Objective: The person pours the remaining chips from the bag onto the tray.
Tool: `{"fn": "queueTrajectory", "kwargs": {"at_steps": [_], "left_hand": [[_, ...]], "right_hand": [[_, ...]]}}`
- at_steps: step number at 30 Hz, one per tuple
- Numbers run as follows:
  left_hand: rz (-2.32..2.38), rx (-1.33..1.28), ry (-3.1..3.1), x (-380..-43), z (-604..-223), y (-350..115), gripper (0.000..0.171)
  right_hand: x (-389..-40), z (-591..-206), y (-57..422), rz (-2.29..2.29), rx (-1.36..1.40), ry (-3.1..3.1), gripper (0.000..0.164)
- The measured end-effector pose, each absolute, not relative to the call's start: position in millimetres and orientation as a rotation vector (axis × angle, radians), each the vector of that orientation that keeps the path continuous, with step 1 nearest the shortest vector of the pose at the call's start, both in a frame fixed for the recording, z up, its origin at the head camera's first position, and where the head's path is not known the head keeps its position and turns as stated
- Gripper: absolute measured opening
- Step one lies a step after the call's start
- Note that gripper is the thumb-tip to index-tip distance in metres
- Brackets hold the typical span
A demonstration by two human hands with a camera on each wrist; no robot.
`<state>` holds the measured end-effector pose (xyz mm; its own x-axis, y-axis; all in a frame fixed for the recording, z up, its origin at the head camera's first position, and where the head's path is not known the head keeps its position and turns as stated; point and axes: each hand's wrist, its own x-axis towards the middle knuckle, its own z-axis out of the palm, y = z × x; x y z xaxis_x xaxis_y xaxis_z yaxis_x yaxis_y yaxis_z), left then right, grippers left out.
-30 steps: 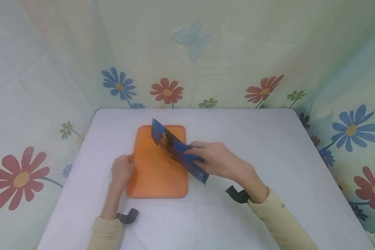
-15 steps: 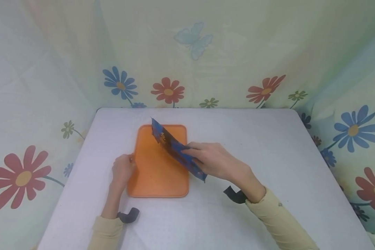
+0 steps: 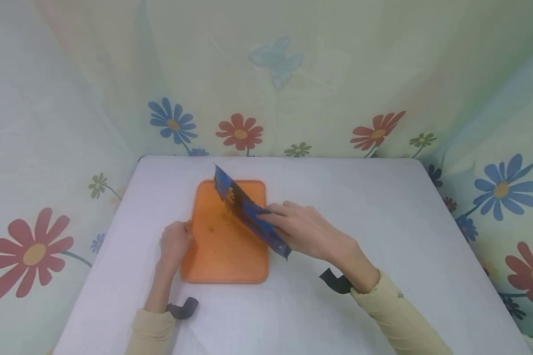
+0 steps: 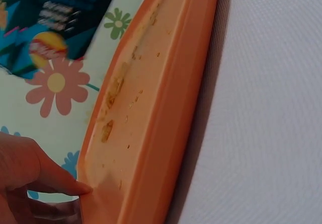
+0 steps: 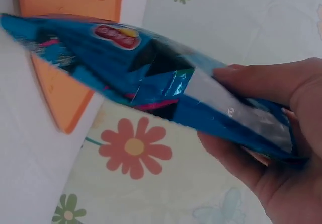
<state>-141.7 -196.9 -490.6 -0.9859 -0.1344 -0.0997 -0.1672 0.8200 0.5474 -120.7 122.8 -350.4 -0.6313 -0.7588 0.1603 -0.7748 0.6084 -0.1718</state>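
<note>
My right hand (image 3: 308, 229) grips a blue snack bag (image 3: 244, 204), thumb on one face and fingers on the other in the right wrist view. The bag slants over the orange tray (image 3: 204, 261), its far end up near the tray's back edge. On the tray's left side my left hand (image 3: 176, 241) pinches the rim, the thumb over the edge in the left wrist view. Small yellow-brown crumbs (image 4: 107, 131) lie scattered on the tray's floor, thickest along one side. A red and yellow logo (image 5: 118, 36) shows on the bag.
Under the tray is a white-covered table (image 3: 360, 197). Behind and at both sides hangs a flower-printed curtain (image 3: 328, 74). Black straps (image 3: 183, 308) stick out at both wrists.
Yellow-brown crumbs have appeared on the tray under the bag. The bag has turned slightly, and its near end has shifted a little to the left. My left hand stays at the tray's rim.
</note>
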Motion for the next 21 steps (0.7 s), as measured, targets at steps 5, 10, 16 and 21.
{"fn": "queueTrajectory", "kwargs": {"at_steps": [5, 10, 16, 21], "left_hand": [[0.898, -0.253, 2.938, -140.0, -490.0, -195.5, 0.037], [0.897, -0.265, 2.927, -140.3, -488.5, -194.3, 0.038], [0.88, -0.264, 2.93, -139.6, -487.2, -193.2, 0.039], [0.889, -0.26, 2.928, -139.2, -488.9, -193.4, 0.039]], "right_hand": [[-120.1, -354.1, 126.0, 0.376, 1.302, -2.741, 0.037], [-120.8, -357.0, 129.1, 0.38, 1.292, -2.738, 0.037], [-121.5, -358.4, 132.6, 0.378, 1.285, -2.703, 0.036], [-121.7, -358.6, 133.4, 0.383, 1.286, -2.662, 0.035]]}}
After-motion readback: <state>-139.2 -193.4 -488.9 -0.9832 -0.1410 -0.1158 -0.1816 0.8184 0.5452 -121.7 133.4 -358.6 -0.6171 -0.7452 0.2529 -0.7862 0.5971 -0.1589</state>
